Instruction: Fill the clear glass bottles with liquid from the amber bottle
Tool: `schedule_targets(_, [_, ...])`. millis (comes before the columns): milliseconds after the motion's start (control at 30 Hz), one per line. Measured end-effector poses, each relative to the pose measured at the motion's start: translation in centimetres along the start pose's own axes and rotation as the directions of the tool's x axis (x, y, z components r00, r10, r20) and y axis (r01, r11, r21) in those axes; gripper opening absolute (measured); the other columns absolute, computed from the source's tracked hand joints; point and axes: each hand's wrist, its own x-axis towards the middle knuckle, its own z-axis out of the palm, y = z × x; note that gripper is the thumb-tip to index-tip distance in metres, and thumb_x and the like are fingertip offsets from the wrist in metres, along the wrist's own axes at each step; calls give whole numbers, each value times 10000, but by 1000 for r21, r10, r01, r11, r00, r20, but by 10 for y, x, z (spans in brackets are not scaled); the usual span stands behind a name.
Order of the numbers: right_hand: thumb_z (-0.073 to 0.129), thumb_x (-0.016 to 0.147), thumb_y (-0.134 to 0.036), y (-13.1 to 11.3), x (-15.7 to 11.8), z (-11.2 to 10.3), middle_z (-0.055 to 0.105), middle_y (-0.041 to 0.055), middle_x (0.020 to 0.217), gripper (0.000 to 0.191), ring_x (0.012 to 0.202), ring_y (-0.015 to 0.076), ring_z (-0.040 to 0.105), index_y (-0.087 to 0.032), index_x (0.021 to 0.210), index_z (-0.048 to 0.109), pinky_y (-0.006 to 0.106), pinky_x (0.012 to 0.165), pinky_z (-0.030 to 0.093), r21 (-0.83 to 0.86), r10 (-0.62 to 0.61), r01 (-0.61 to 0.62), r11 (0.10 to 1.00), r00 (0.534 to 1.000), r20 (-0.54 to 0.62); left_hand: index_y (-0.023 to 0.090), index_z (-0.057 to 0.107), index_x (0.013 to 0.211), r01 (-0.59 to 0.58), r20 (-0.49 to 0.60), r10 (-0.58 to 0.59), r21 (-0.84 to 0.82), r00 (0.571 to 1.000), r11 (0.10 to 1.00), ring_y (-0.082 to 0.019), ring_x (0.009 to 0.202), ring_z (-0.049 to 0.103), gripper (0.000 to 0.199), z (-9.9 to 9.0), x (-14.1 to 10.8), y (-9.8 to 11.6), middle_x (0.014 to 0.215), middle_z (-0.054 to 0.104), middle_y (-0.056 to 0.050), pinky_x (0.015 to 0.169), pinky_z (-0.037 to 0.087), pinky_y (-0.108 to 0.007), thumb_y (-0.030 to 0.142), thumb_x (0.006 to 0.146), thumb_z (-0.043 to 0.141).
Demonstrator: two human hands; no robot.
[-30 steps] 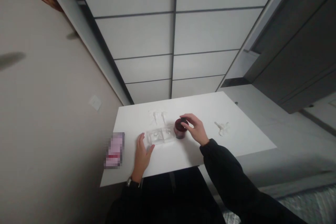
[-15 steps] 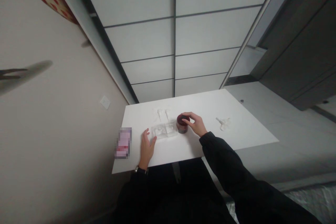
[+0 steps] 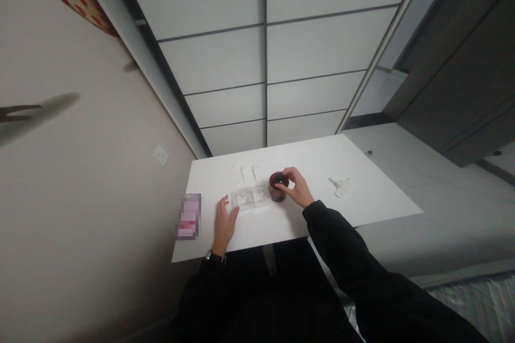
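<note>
A dark red round jar point(image 3: 277, 194) stands on the white table point(image 3: 362, 193), just right of a clear plastic box point(image 3: 251, 198) with two compartments. My right hand point(image 3: 295, 187) reaches over the jar from the right, thumb and fingers closed round a small dark lid point(image 3: 280, 177) at its top. Whether this lid sits on the jar or is lifted off it, I cannot tell. Beside the clear box's left end, my left hand point(image 3: 224, 225) rests on the table with its fingers apart, thumb close to the box's corner. Small pale contents in the box are too faint to name.
Two white spoon-like pieces point(image 3: 248, 172) lie behind the clear box. A crumpled white piece point(image 3: 341, 186) lies to the right. At the table's left edge is a blurred pink packet point(image 3: 188, 217). The wall point(image 3: 120, 198) borders the left side, panelled doors point(image 3: 225, 64) the back.
My right hand's fingers have shifted slightly on the jar's top, and a dark lid now shows between them. The left hand and the clear box stay put; the view has moved a little.
</note>
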Motion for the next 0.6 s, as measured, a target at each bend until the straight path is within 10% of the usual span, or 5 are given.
schedule_targets(600, [834, 862, -470, 12, -1, 3, 621, 121, 1424, 481, 1272, 282, 657, -284, 1223, 576, 527, 1160, 527, 111, 24, -25, 994, 1000, 6, 208, 474, 1450, -56, -27, 56, 17, 998, 998, -298, 1273, 629, 489, 3, 0, -7, 1385, 593, -153, 1146, 500, -546, 437, 1031, 580])
